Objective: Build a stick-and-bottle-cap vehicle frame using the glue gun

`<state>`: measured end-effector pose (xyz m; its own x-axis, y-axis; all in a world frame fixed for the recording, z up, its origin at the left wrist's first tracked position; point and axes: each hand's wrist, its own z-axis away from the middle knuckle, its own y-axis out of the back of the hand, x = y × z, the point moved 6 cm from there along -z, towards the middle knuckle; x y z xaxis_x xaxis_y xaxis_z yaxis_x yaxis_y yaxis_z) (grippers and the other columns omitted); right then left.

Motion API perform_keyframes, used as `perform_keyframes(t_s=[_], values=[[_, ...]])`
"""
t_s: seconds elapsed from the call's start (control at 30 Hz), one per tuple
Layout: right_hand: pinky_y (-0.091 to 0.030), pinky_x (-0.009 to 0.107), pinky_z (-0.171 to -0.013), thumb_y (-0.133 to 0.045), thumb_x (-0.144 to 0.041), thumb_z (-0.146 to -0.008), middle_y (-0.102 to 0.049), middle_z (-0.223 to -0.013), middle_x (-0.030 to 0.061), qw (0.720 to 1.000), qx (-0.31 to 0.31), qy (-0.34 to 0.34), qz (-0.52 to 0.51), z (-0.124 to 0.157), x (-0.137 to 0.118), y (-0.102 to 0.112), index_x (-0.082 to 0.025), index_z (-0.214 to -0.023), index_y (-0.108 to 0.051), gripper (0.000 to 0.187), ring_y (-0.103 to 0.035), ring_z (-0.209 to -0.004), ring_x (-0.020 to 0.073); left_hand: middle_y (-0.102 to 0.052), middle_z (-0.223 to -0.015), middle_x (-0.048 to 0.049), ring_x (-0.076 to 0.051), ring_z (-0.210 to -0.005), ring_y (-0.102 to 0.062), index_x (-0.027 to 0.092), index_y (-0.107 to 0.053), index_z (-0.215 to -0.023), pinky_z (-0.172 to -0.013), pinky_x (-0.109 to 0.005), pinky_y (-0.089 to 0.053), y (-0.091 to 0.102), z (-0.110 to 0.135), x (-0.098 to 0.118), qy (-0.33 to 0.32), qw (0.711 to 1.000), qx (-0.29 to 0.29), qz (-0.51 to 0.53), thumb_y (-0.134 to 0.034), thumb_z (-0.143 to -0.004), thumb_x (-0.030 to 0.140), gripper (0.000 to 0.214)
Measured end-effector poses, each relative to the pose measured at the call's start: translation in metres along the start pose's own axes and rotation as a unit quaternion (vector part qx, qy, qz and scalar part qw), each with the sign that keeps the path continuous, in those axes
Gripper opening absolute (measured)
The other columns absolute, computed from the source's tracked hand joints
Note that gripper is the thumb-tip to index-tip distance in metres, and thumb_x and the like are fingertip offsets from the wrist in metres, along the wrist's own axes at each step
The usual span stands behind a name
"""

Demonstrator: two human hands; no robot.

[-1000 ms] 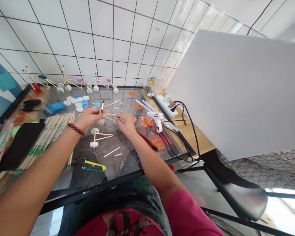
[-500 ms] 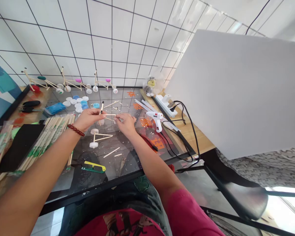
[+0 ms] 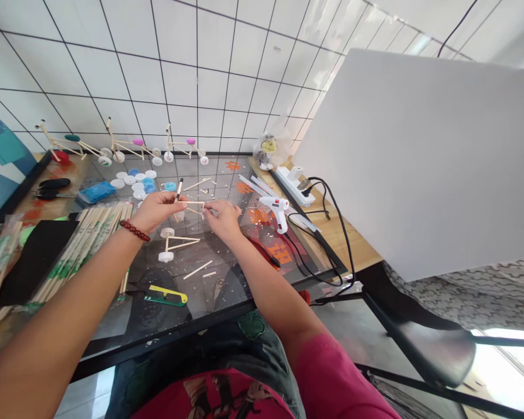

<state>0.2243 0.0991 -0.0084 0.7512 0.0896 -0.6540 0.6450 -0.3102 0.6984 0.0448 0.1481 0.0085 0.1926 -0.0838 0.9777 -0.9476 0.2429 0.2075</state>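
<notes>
Just above the glass-topped table (image 3: 192, 331), a small frame of thin, pale wooden sticks (image 3: 193, 203) is held in the air between both hands, near the middle of the table. The sticks are seen running close together and narrowing into a shallow V toward the right hand (image 3: 223, 220), where they are pinched between thumb and fingers, so that hand is clamped on them. The other ends are reached by the left hand (image 3: 157, 210), whose fingers are closed around a slim marker (image 3: 179, 189) standing with its dark tip uppermost. Whether the sticks are also gripped by that hand cannot be told. A red bead bracelet (image 3: 134, 230) is worn on the left wrist, and a white bottle cap (image 3: 179, 216) is seen just below the left fingers.

Just nearer the person, a stick assembly (image 3: 179, 242) with white cap wheels is laid on the glass. Three stick models with cap wheels (image 3: 131, 146) are lined up along the far edge, while loose bottle caps (image 3: 135, 184) lie to the far left of the hands. A hot glue gun (image 3: 277, 210) is placed to the right.
</notes>
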Motion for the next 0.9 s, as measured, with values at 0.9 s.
perform_keyframes(t_s=[0.9], values=[[-0.032,0.046,-0.104,-0.067,-0.029,-0.093,-0.078,-0.111,-0.0028,1.000,-0.002,0.009,0.013,0.0000,0.0027,-0.0017,-0.031,-0.089,-0.078,0.012,-0.063,-0.114,0.0215,-0.064,-0.070,-0.0032,-0.018,-0.068,-0.053,0.021,-0.076,-0.074,-0.058,-0.029,-0.042,-0.0064,0.0029,0.0007,-0.003,1.000,0.022,0.000,-0.088,-0.048,0.051,0.041]])
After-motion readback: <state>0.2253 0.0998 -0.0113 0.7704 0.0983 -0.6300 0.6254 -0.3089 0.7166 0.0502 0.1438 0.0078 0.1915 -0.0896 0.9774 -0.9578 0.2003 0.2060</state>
